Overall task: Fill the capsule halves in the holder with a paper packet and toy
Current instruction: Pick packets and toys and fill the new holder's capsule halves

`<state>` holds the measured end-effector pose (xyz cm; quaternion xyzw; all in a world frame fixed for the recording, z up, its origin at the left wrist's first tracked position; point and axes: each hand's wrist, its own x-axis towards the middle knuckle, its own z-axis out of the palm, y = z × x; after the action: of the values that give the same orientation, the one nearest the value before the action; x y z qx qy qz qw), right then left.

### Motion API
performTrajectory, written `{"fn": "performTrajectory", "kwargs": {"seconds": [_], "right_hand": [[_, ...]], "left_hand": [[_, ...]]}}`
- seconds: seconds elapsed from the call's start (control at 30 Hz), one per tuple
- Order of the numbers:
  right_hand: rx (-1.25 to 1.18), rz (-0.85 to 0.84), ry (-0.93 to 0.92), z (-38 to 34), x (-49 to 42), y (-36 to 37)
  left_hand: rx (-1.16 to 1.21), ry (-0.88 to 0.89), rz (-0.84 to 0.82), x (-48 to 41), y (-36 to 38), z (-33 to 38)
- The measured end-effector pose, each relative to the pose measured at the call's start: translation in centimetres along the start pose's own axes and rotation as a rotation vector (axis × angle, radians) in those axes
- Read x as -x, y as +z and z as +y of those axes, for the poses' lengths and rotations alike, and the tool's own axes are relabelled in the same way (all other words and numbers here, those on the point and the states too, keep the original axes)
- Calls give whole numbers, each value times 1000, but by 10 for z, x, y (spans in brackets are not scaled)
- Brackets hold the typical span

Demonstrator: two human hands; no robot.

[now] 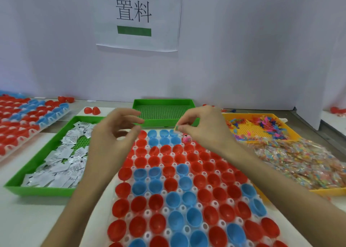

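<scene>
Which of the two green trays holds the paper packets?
The near green tray, left of the holder; the far green tray shows bare mesh.

Wall paper sheet [137, 16] reads "置料" above a green bar.

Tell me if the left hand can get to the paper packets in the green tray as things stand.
Probably yes. The left hand holds nothing and hovers beside the green tray; the paper packets lie uncovered in it, with nothing between. The right hand, pinching a toy, is well clear.
</scene>
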<state>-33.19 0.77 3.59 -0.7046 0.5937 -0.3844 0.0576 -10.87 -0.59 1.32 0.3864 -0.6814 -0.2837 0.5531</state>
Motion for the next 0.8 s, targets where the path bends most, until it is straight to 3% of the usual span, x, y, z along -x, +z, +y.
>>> {"fn": "performTrajectory", "kwargs": {"seconds": [0.07,0.17,0.27,0.43,0.8], "right_hand": [[80,-67,3,11,-9,16],[140,-126,15,21,-11,33],[160,-136,46,26,-11,39],[193,-179,70,31,-14,51],[190,-279,147,29,-20,46]], "left_hand": [[-60,-82,120,-6,-14,-11],[-172,-227,170,-15,-39,-32],[-446,-379,128,-19,-60,-57],[-814,-548,-84,-15,-65,-79],[-694,-542,44,-12,-61,-80]]}}
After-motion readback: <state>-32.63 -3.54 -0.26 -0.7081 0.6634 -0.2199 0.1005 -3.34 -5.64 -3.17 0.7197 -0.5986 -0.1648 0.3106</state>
